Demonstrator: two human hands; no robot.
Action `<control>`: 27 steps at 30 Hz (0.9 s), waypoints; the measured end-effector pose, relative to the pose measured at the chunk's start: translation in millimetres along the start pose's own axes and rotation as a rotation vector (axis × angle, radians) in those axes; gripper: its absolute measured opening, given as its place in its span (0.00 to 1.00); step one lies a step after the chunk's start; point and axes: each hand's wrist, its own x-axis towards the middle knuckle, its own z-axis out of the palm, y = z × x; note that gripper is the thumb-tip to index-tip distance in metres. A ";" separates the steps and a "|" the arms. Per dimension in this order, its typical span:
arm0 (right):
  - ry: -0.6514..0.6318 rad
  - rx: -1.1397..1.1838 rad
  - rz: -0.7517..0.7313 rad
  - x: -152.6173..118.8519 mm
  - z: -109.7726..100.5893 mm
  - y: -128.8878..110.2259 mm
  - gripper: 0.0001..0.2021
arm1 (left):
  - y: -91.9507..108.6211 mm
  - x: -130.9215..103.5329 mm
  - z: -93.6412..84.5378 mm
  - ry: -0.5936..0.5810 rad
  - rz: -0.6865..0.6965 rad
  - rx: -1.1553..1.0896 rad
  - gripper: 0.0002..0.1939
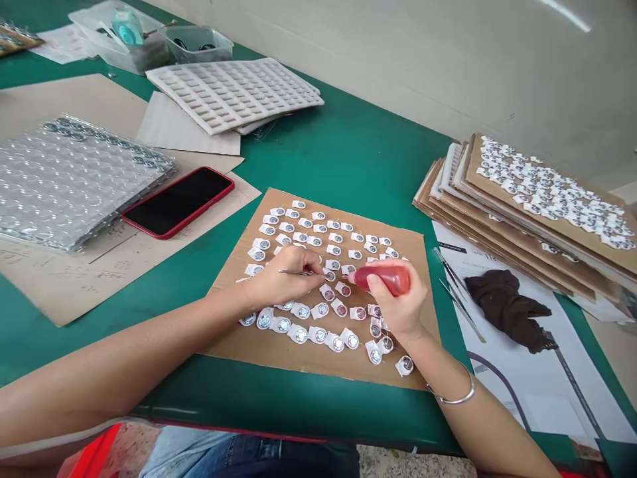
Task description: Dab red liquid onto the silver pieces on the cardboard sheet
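A brown cardboard sheet [308,362] bears several rows of small round metallic parts on white tabs. Over its middle, my left hand [293,273] pinches a thin metal tool [294,272], whose tip lies near one of the round parts [329,274]. To the right, my right hand [401,299] wraps round a red squeeze bottle [391,280] held nearly level, its nozzle pointing left toward that same part. Whether the nozzle touches the part is too small to tell. A few parts below the nozzle [340,307] look reddish.
A red-edged phone [179,201] and a clear blister tray [79,179] lie at left. White slotted trays [239,93] and plastic boxes [199,45] stand behind. At right are stacked cardboard sheets [517,212], tweezers [460,292] and a dark cloth [507,305].
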 end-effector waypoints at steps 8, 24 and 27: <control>-0.038 0.035 0.019 -2.1 1.5 3.6 0.11 | -1.0 -0.4 1.1 0.010 -0.010 -0.014 0.07; -0.058 0.028 0.007 -1.7 2.4 2.5 0.11 | -3.1 -1.2 1.8 0.016 0.011 -0.005 0.06; -0.060 0.024 -0.007 -2.4 2.8 2.1 0.12 | -2.9 -1.3 1.6 0.019 0.014 0.006 0.06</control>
